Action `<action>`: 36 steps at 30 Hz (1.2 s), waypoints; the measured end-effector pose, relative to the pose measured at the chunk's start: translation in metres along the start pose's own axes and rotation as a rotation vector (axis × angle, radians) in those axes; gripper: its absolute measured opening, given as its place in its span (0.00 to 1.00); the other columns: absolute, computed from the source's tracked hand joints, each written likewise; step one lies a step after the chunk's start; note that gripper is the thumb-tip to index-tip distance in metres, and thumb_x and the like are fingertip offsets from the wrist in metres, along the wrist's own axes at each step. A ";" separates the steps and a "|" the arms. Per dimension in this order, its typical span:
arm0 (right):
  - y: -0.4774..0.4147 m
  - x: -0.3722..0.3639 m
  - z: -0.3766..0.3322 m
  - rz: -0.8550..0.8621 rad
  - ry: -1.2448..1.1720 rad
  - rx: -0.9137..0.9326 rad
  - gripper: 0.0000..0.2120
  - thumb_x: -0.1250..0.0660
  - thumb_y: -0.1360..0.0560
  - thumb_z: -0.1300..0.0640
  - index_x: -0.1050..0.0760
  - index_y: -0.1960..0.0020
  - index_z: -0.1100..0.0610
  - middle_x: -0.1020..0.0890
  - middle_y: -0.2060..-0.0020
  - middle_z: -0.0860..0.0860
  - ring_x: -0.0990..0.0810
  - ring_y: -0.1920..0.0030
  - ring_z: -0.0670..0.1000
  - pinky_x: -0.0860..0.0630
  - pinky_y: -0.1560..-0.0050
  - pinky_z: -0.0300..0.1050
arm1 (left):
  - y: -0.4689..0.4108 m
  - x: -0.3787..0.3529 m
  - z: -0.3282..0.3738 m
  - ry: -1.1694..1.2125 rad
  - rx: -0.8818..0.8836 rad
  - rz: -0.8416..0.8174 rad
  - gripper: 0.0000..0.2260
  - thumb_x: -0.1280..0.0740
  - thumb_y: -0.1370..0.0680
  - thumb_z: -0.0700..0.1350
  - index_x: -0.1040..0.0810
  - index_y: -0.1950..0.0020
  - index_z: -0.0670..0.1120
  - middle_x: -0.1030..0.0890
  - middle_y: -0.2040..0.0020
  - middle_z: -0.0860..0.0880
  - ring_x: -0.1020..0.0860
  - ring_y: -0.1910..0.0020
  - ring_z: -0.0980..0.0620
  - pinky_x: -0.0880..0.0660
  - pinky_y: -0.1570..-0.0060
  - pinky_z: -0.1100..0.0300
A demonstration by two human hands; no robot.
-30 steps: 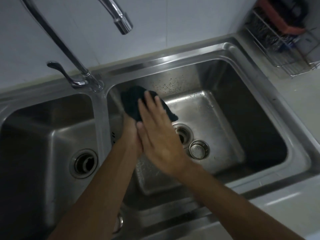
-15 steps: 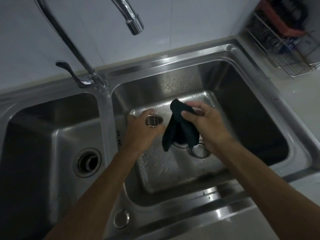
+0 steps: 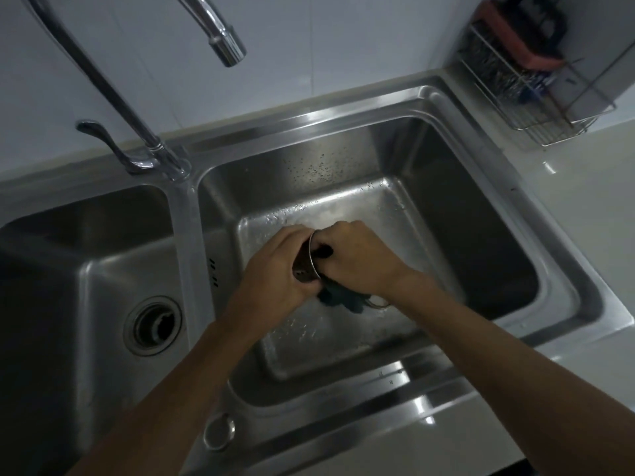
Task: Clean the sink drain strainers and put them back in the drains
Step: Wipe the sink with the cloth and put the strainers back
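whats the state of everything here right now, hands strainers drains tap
left hand, grips strainer
right hand, grips cloth, presses it into strainer
strainer, out of drain, held on its side
cloth, bunched, partly inside strainer
second strainer, on basin floor, mostly hidden
left drain, open, no strainer
right drain, hidden by hands
tap, no water running

A chrome faucet [image 3: 225,39] with a lever handle [image 3: 110,146] rises before the white wall [image 3: 326,46], while a wire rack [image 3: 515,84] stands on the pale table [image 3: 567,218].
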State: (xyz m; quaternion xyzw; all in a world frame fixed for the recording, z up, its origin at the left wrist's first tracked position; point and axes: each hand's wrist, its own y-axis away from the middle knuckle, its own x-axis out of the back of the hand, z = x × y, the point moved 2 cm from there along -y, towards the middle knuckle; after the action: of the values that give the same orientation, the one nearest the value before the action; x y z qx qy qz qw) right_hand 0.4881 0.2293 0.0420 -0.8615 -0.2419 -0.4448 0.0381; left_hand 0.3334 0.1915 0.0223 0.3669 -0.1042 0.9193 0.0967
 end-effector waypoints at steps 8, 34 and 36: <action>0.019 0.007 0.056 -0.180 -1.115 -0.414 0.07 0.29 0.20 0.57 0.13 0.53 0.56 0.12 0.56 0.57 0.13 0.56 0.53 0.16 0.53 0.44 | -0.011 -0.021 -0.002 -0.107 -0.029 -0.030 0.29 0.21 0.28 0.42 0.26 0.29 0.45 0.23 0.34 0.49 0.23 0.38 0.52 0.25 0.39 0.58; 0.039 0.063 0.071 0.001 -1.278 -0.370 0.13 0.33 0.18 0.58 0.20 0.38 0.65 0.13 0.50 0.58 0.13 0.52 0.54 0.17 0.52 0.46 | 0.015 -0.085 -0.063 -0.170 0.559 -0.401 0.44 0.18 0.31 0.47 0.37 0.21 0.49 0.34 0.24 0.47 0.31 0.27 0.44 0.31 0.28 0.47; 0.041 0.063 0.076 0.007 -1.261 -0.357 0.11 0.33 0.18 0.58 0.18 0.40 0.64 0.13 0.49 0.58 0.13 0.52 0.54 0.17 0.53 0.45 | 0.012 -0.087 -0.057 -0.254 0.548 -0.407 0.47 0.20 0.30 0.57 0.42 0.18 0.52 0.38 0.20 0.48 0.36 0.23 0.44 0.38 0.24 0.43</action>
State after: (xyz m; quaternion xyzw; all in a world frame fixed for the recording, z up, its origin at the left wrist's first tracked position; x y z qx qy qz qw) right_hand 0.5942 0.2386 0.0522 -0.9510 -0.1375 0.1125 -0.2531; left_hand 0.3556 0.1865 -0.0801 0.5038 0.2099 0.8221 0.1623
